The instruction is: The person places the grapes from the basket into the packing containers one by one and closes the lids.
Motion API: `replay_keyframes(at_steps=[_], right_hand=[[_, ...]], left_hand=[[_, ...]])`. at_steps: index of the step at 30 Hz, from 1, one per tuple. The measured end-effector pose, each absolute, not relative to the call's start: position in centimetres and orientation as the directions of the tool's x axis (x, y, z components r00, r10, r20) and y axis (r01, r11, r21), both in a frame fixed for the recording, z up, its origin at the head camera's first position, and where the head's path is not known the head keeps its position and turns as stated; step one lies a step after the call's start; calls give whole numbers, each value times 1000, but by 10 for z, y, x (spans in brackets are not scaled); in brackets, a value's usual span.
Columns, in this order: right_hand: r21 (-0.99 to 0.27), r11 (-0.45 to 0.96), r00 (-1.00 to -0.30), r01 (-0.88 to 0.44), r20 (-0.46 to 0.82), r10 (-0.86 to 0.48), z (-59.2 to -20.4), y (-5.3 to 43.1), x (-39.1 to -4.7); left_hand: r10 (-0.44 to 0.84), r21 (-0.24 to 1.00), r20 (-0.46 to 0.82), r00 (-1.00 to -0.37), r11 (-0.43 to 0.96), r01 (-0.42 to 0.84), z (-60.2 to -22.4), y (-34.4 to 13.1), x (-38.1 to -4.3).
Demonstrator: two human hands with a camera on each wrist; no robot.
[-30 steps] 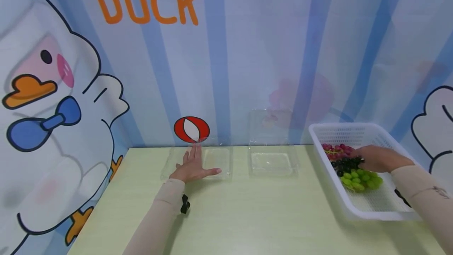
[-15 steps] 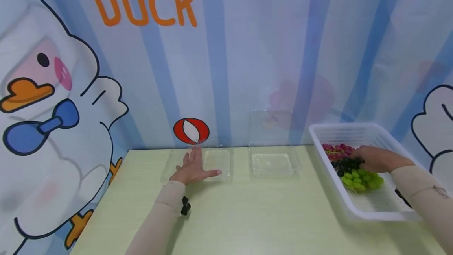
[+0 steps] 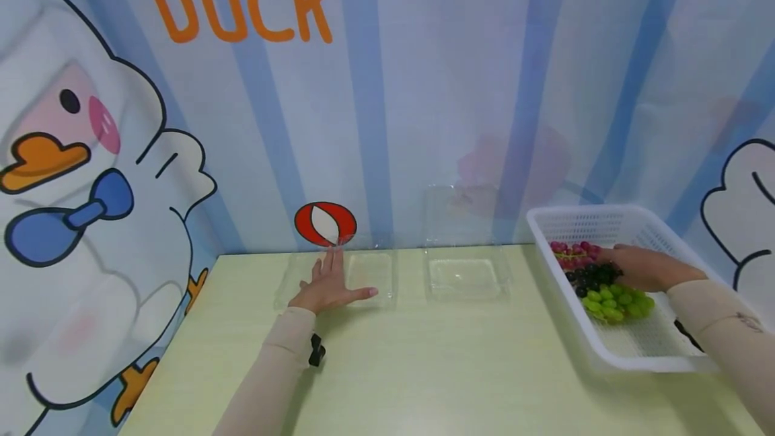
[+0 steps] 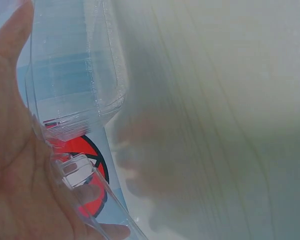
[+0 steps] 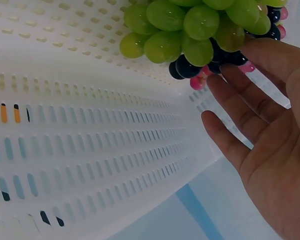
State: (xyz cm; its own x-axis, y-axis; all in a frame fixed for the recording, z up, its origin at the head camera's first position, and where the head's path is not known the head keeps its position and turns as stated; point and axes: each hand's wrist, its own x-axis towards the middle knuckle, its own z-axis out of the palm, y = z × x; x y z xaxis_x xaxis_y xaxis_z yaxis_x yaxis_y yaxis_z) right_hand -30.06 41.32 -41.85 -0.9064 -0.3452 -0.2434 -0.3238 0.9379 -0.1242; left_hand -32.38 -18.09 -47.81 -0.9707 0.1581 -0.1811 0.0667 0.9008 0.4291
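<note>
In the head view my left hand (image 3: pixel 329 288) lies with fingers spread and thumb out on a clear plastic clamshell box (image 3: pixel 372 274); the left wrist view shows the palm against its clear rim and clasp. My right hand (image 3: pixel 644 268) is inside a white perforated basket (image 3: pixel 593 345). Its thumb and fingertips hold a bunch of black grapes (image 3: pixel 584 281), the tips partly hidden among them. Red grapes (image 3: pixel 572 254) lie behind that bunch and green grapes (image 3: pixel 617 303) in front. In the right wrist view the green grapes (image 5: pixel 182 25) hang over the black ones (image 5: pixel 187 68).
A second clear clamshell box (image 3: pixel 466 278), lid raised, stands between the left box and the basket. The pale table (image 3: pixel 412 362) runs back to a striped curtain (image 3: pixel 412 99) with duck drawings.
My right hand has shifted slightly within the basket, staying at the black grapes. The left hand keeps its place on the box. The head view has drifted a little.
</note>
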Motion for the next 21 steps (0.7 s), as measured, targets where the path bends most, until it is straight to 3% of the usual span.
replay_keyframes(at_steps=[12,21], right_hand=[[-125,924,-913,-361,-156,-378,-434,424,-309],[-111,918,-904,-380,-166,-394,-450,426,-320]], left_hand=[[152,416,-193,-969,907,59,-476,-179,-321],[160,431,-190,-969,900,64,-472,-180,-319]])
